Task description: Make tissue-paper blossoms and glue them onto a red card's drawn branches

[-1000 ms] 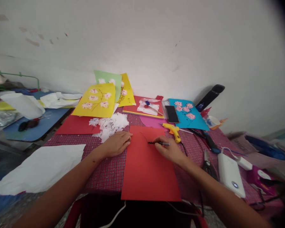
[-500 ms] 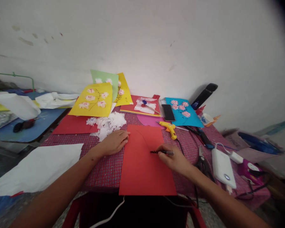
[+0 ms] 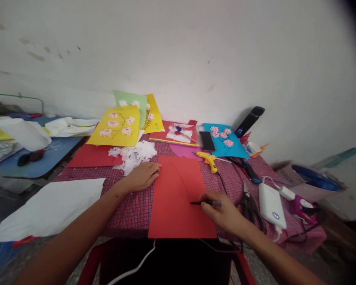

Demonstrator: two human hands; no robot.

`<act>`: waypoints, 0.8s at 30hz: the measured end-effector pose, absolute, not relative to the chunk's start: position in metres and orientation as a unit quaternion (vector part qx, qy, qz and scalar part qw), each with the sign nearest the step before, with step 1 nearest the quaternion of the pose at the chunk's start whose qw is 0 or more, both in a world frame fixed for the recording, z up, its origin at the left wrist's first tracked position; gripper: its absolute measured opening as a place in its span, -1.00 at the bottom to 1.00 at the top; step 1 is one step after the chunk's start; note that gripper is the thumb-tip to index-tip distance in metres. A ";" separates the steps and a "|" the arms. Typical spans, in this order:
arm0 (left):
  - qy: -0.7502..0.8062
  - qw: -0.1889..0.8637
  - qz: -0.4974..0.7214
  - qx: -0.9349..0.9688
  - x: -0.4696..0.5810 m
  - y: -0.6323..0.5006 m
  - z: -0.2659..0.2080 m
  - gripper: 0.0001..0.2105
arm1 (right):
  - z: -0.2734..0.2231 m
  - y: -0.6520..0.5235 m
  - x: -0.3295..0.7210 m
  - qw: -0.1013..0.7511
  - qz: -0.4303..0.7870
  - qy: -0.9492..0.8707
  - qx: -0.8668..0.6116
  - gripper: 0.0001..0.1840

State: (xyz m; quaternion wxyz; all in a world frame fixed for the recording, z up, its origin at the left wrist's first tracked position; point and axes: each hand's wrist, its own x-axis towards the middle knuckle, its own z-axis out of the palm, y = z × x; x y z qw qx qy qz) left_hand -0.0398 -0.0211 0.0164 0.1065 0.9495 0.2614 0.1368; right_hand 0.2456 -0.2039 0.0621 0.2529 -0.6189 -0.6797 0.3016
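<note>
With the pen [image 3: 196, 203] gripped in the right hand [image 3: 221, 212], the line [image 3: 182, 180] is best drawn evenly while the red sheet [image 3: 176, 213] on the tabletop [image 3: 130, 211] is steadied by the unclenched left hand [image 3: 142, 175].

Lit softly and rather dimly, palest on the wall [image 3: 178, 79] above the worktop's [image 3: 133, 215] far edge. Shaded faintly beside the bottle [image 3: 249, 122]. Slightly soft overall, stretched and blurred past the left and right edges, blacked out by a curved vignette high beyond the right.
</note>
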 end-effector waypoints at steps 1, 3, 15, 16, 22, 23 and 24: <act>0.262 0.107 0.136 0.949 -0.040 -0.021 0.017 -0.78 | 0.063 -0.206 0.245 0.250 0.304 -0.679 -0.620 -0.83; 0.263 0.108 0.137 0.949 -0.039 -0.022 0.017 -0.78 | 0.066 -0.210 0.243 0.245 0.306 -0.677 -0.623 -0.82; 0.267 0.112 0.149 0.946 -0.040 -0.021 0.012 -0.80 | 0.069 -0.220 0.239 0.253 0.298 -0.675 -0.626 -0.81; 0.267 0.112 0.148 0.945 -0.040 -0.021 0.012 -0.80 | 0.068 -0.220 0.239 0.254 0.298 -0.674 -0.626 -0.81; 0.264 0.110 0.151 0.946 -0.040 -0.022 0.014 -0.78 | 0.064 -0.223 0.241 0.248 0.314 -0.671 -0.624 -0.81; 0.263 0.110 0.150 0.947 -0.040 -0.022 0.014 -0.78 | 0.064 -0.224 0.241 0.247 0.316 -0.672 -0.623 -0.80; 0.263 0.108 0.150 0.947 -0.040 -0.022 0.015 -0.78 | 0.065 -0.225 0.240 0.246 0.317 -0.672 -0.622 -0.80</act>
